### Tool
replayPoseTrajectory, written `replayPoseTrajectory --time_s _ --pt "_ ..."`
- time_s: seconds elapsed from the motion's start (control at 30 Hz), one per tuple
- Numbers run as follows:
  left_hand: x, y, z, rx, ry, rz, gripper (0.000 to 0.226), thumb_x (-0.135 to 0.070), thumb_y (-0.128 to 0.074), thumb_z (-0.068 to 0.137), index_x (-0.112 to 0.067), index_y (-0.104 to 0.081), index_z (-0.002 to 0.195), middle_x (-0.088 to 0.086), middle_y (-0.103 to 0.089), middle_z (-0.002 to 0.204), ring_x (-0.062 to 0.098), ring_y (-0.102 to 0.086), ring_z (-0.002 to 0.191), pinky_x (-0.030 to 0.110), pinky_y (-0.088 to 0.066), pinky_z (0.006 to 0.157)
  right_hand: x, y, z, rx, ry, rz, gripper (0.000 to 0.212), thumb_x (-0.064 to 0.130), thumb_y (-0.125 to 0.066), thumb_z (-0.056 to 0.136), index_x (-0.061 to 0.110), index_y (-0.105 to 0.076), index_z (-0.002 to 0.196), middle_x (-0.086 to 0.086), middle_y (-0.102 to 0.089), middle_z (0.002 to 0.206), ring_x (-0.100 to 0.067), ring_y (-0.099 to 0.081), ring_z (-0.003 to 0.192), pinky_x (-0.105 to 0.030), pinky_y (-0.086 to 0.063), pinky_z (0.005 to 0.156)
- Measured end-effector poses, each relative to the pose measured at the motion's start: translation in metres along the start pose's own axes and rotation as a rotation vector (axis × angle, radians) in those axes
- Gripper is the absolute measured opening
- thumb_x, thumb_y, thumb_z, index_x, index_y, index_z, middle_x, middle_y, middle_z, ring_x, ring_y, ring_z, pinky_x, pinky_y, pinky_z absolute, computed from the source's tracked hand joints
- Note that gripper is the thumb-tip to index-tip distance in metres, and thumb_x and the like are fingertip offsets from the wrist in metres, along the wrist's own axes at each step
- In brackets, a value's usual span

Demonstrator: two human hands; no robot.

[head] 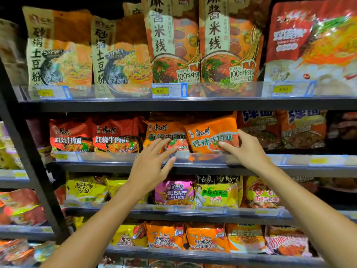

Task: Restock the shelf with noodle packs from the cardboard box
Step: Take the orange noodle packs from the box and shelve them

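An orange noodle pack (210, 132) stands tilted on the second shelf (193, 166), leaning against a matching orange pack (164, 132) to its left. My right hand (245, 149) grips the tilted pack at its lower right corner, thumb on the front and fingers behind its right edge. My left hand (152, 163) hovers with fingers spread in front of the left orange pack, fingertips near its lower front. The cardboard box is out of view.
Red noodle packs (94, 136) fill the same shelf to the left, darker packs (284, 130) to the right. Tall bags (170, 41) stand on the shelf above. Yellow, pink and orange packs crowd the lower shelves. A black upright post (29, 151) runs down the left.
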State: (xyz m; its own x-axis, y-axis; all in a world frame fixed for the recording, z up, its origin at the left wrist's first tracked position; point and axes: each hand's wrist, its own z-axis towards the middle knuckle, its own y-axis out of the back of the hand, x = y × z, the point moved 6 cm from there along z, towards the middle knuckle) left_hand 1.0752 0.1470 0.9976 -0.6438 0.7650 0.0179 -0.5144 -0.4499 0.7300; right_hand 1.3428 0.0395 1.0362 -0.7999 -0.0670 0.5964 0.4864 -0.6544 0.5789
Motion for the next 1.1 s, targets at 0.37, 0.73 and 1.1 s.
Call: replayPoseTrajectory --time_s 0.37,0.73,1.1 --pt "0.009 0.0 -0.004 0.018 0.096 0.02 0.052 -0.055 -0.029 0.101 -0.035 -0.05 0.144 -0.001 -0.04 0.155 0.02 -0.027 0.148 0.04 -0.03 0.116 0.007 -0.003 0.017 0.168 -0.195 -0.506 0.072 0.082 -0.047 0.081 0.013 -0.053 0.059 -0.003 -0.058 0.064 -0.026 -0.06 0.066 -0.035 -0.044 0.06" --pt "-0.001 -0.008 -0.002 0.108 0.037 0.038 0.055 -0.059 -0.024 0.099 -0.039 -0.042 0.147 -0.002 -0.024 0.162 0.027 -0.011 0.151 0.048 -0.021 0.119 0.037 -0.007 -0.037 -0.045 0.372 -0.536 0.041 0.052 -0.052 0.095 0.024 -0.065 0.122 0.004 -0.056 0.122 -0.018 -0.051 0.115 -0.034 -0.052 0.087" --pt "0.0 -0.002 -0.006 0.167 0.065 0.202 0.061 -0.066 -0.02 0.097 -0.042 -0.032 0.152 0.01 -0.029 0.159 0.035 -0.023 0.145 0.052 -0.028 0.117 0.025 -0.029 -0.041 0.243 0.239 -0.63 0.078 0.075 -0.012 0.088 0.035 -0.039 0.149 0.0 -0.033 0.154 -0.023 -0.026 0.142 -0.044 -0.023 0.119"
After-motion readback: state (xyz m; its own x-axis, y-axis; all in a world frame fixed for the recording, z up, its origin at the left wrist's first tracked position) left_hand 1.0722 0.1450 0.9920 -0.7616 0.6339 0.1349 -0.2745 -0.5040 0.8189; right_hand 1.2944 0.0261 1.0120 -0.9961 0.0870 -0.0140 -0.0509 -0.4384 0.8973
